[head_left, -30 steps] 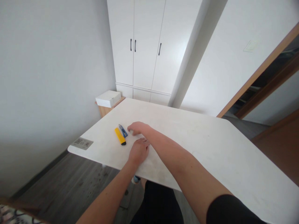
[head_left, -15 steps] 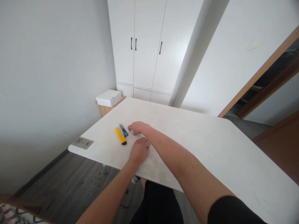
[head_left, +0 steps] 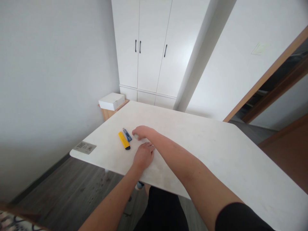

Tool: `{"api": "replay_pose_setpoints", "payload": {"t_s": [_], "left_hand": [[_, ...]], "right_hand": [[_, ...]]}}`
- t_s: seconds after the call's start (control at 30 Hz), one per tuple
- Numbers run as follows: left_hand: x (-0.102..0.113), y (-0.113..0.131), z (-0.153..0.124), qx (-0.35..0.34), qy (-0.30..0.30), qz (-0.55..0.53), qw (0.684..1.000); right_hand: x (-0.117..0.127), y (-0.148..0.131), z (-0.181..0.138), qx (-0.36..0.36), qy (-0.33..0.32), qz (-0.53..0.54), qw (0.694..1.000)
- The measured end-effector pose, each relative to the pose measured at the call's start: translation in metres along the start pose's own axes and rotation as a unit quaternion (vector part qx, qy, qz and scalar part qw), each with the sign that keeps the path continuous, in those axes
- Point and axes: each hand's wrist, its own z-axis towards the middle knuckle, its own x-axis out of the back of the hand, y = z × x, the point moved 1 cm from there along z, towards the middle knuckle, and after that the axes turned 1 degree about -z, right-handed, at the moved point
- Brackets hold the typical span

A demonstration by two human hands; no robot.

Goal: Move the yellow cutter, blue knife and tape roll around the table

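Observation:
My right hand (head_left: 142, 131) reaches across to the left side of the white table (head_left: 187, 141), its fingers closed round a small pale object (head_left: 136, 136), mostly hidden, whose kind I cannot make out. Just in front of it, my left hand (head_left: 144, 155) lies flat on the tabletop with its fingers pointing right and partly covered by the right forearm. A blue box cutter (head_left: 127, 135) lies just left of the right hand. Beside the cutter is a flat yellow bar-shaped thing (head_left: 124, 140) with a black end.
A grey printed label (head_left: 85, 147) is stuck at the table's left corner. Behind that side, a white box (head_left: 112, 101) rests on a low wooden stand. White cupboards (head_left: 149, 48) stand beyond the far edge, and a grey wall runs along the left.
My right hand has shifted very slightly, and a little more of the pale object shows beneath its fingers. My left hand, the cutter and the yellow thing stay in place.

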Motion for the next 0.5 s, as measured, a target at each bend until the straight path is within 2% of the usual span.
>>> {"api": "replay_pose_setpoints", "payload": {"t_s": [0.5], "left_hand": [[0.0009,0.0007,0.0009,0.000,0.000,-0.005,1.000]], "right_hand": [[0.0004,-0.0033,0.0019,-0.023,-0.014,0.015,1.000]]}}
